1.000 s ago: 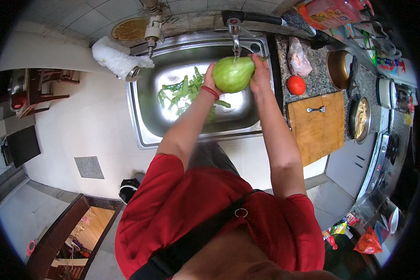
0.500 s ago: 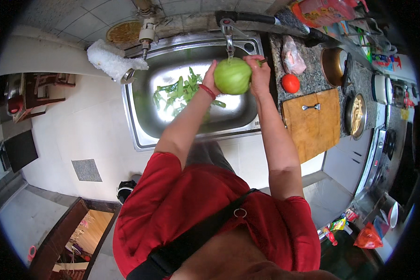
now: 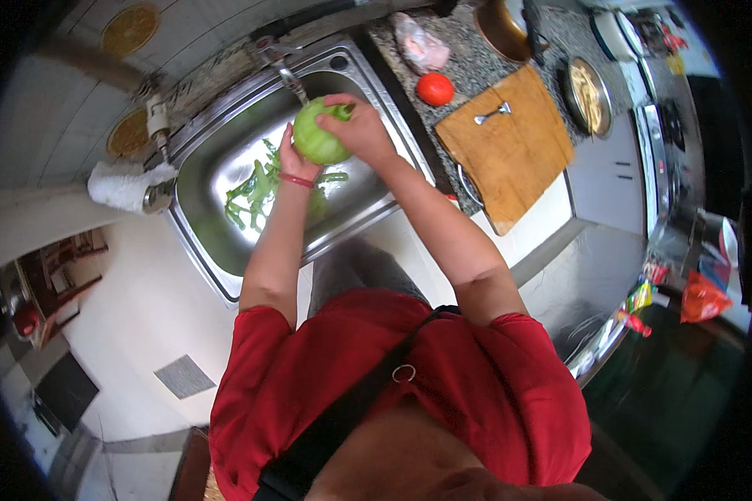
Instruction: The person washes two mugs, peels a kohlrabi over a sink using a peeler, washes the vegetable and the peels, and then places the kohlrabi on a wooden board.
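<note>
Between my two hands, over the steel sink, is a round, pale green gourd with a smooth, faintly ribbed surface. My left hand cups its left and lower side. My right hand wraps its upper right side, the thumb lying across the front. The tap points down right at the gourd's top; whether water runs is hard to make out. Below, long green peel strips lie on the sink bottom, left of my wrists.
Right of the sink, a wooden cutting board carries a metal peeler. Beyond it are a red tomato, a plastic bag, a brown pot and a metal bowl of pale strips. A white-wrapped pipe juts over the sink's left corner.
My view has turned, so the sink and counter appear tilted. My right hand has shifted over the gourd, its thumb now across the front. Both hands still hold it under the tap.
</note>
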The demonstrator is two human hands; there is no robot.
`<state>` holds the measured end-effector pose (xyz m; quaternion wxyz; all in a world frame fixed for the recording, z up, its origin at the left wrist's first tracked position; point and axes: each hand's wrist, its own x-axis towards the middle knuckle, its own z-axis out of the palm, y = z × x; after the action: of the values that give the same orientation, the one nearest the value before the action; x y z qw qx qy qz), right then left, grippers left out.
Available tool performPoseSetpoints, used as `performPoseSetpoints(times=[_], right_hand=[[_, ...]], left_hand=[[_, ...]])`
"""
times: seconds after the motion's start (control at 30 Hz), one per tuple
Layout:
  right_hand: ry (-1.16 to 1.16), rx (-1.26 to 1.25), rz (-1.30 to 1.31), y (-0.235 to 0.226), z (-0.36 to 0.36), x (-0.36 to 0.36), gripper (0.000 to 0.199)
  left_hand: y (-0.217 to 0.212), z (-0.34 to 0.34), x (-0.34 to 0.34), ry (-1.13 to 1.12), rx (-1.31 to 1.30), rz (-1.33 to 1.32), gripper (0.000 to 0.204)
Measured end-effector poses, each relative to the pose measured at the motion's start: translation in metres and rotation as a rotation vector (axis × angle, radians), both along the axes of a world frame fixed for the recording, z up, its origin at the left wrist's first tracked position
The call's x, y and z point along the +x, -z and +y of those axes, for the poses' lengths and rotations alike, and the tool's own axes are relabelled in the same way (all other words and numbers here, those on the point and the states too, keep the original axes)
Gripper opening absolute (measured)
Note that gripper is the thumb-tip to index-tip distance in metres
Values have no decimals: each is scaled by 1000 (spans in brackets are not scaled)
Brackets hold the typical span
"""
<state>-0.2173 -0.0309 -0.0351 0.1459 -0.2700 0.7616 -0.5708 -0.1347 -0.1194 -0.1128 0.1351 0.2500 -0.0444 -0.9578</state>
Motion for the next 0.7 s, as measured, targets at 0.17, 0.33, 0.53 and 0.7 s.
performPoseSetpoints(times=[0.17, 0.33, 0.53, 0.7], right_hand=[[-46, 75, 394, -5, 13, 35, 27], [-224, 278, 320, -27, 35, 57, 32], [-185, 59, 201, -28, 63, 37, 32], [-2, -281, -503, -34, 125, -20, 27]], left_hand=[[20, 12, 4, 2, -94, 69, 51], [17, 27, 19, -70, 91, 94, 52], [8, 40, 23, -36, -126, -16, 48], [-64, 87, -7, 217, -413, -37, 43]])
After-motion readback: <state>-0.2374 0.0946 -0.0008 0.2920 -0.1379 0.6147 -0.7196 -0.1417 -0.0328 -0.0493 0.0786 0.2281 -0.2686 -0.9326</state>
